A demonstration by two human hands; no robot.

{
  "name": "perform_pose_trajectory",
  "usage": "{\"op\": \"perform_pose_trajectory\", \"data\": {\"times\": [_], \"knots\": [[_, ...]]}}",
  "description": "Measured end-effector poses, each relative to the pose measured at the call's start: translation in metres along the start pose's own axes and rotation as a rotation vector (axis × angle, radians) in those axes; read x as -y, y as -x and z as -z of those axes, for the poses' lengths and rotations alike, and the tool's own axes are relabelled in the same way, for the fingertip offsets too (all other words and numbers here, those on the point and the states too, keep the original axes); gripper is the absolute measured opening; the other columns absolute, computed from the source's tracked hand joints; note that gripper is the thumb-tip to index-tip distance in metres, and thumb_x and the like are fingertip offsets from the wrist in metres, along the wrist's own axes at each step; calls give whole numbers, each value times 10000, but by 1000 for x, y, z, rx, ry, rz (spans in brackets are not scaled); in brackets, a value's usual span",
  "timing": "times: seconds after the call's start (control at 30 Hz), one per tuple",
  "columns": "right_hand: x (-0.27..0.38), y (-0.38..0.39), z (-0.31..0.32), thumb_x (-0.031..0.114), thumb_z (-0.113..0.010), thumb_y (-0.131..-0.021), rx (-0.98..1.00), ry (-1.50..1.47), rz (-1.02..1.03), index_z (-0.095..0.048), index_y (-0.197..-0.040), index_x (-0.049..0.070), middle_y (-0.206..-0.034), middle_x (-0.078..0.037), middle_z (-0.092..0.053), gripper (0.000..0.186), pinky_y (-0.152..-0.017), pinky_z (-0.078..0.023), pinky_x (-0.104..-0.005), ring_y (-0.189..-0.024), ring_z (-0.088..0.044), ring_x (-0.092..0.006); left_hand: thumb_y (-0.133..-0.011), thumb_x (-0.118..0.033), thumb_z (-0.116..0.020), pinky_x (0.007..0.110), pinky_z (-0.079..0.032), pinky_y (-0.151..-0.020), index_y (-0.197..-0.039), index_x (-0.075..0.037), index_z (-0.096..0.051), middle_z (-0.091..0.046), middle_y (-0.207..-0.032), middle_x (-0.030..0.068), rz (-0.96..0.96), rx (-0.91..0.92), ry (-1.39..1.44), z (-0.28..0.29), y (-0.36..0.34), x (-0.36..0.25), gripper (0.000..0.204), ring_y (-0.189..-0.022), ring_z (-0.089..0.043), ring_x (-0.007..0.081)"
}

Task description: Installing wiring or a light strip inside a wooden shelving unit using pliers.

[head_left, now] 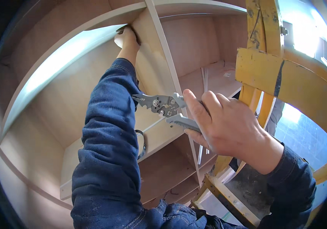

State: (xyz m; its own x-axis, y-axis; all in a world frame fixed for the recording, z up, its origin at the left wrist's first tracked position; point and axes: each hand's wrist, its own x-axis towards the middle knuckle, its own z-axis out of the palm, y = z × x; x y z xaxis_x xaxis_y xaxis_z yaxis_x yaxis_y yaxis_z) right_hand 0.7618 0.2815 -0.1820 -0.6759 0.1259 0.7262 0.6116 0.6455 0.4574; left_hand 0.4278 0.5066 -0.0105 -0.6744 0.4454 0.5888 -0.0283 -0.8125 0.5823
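My right hand (228, 126) is closed around the grey handles of a pair of wire strippers (161, 105). Their dark metal head points left, over my left sleeve, and the handles stand apart. My left arm stretches up into a pale wooden cabinet (159, 49). At its end, my left hand (127, 39) is in an upper corner of a compartment, beside the upright divider and under a shelf edge. Its fingers are mostly hidden there, and I cannot tell whether they hold anything.
A yellow ladder (262, 72) stands close on my right, with more of its frame below. Inside the cabinet, a dark looped cable (144, 145) hangs near a lower shelf edge. Thin white strips (204, 78) lean in the right section. Bright light comes from the upper right.
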Motion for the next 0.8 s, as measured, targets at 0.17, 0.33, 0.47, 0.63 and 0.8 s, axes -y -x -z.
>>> {"op": "perform_pose_trajectory", "data": {"times": [0.17, 0.33, 0.47, 0.63, 0.8], "knots": [[6, -1, 6, 382, -699, -962, 31, 51, -27, -518, -1420, -51, -941, -101, -548, 656, -455, -420, -251, -652, -540, -161, -974, -157, -625, 303, -490, -506, -1035, 25, -656, -679, -847, 118, -7, 36, -51, 8, -9, -1, 194, -583, -592, 179], [15, -5, 10, 393, -615, -1022, 88, 123, -105, -515, -1394, -64, -956, -116, -553, 597, -470, -466, -252, -699, -575, -172, -974, -155, -622, 291, -487, -498, -1053, 29, -646, -675, -845, 117, 31, 119, -50, 21, -7, -10, 201, -563, -590, 173], [27, -21, 20, 415, -563, -1063, 204, -264, -345, -523, -1343, -48, -963, -123, -552, 543, -494, -495, -255, -723, -594, -175, -970, -153, -621, 285, -483, -483, -1057, 30, -638, -672, -830, 114, 35, 204, -100, 29, -4, -21, 204, -546, -592, 173], [69, -43, 24, 560, -578, -1041, 413, -1887, -993, -543, -1107, 39, -1002, -165, -600, 526, -660, -610, -298, -793, -647, -190, -967, -172, -613, 279, -492, -481, -1063, 27, -638, -674, -790, 114, -70, 272, -327, 39, -13, -26, 222, -557, -613, 182], [108, -69, -12, 369, -559, -1081, 235, -2173, -1082, -532, -1175, -9, -1019, -143, -561, 391, -918, -539, -377, -960, -595, -227, -950, -179, -617, 289, -508, -488, -1036, 22, -652, -670, -742, 115, -48, 191, -420, 34, -39, -16, 222, -565, -624, 187]]}}
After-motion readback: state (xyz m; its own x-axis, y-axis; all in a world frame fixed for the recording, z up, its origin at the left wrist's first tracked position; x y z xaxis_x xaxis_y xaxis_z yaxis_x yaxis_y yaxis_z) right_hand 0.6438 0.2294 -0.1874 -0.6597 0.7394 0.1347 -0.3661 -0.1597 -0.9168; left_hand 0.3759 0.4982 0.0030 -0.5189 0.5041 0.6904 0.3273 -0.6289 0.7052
